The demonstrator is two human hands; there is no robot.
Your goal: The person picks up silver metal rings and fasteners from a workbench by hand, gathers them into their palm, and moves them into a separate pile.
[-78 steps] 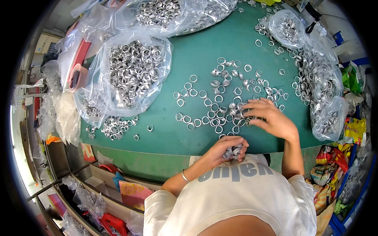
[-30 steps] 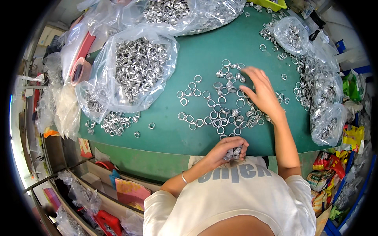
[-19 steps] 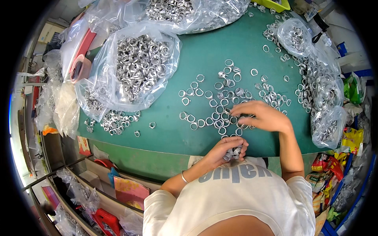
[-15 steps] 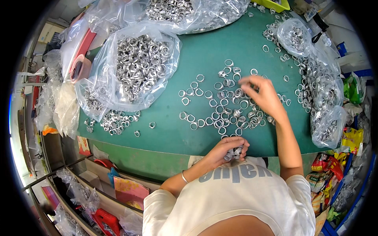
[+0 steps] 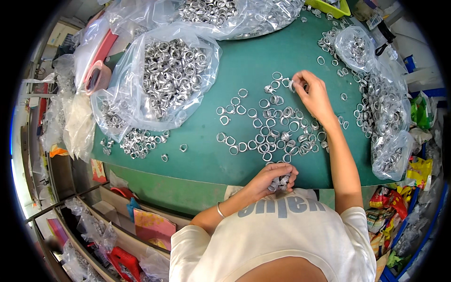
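- Silver rings [image 5: 285, 136] are lying loose in a spread group on the green tabletop [image 5: 202, 152], somewhat right of its middle and toward its near edge.
- Compared with a moment ago, the right hand [image 5: 314, 94] is reaching farther out: it is no longer covering the middle rings, and its fingertips are now hovering at the group's side toward the far edge.
- Its fingers are bending halfway, with a narrow gap to the thumb; one ring [image 5: 291, 86] is showing just at the tips, but I cannot tell whether it is being gripped.
- Near the near edge, the left hand [image 5: 265, 180] is staying curled around a small bundle of rings [image 5: 281, 182].
- For the work, this is probably meaning that only the right hand is dealing with the loose rings, while the left is keeping its bundle.
- Toward the left edge, an open plastic bag [image 5: 129, 75] is holding many more rings.
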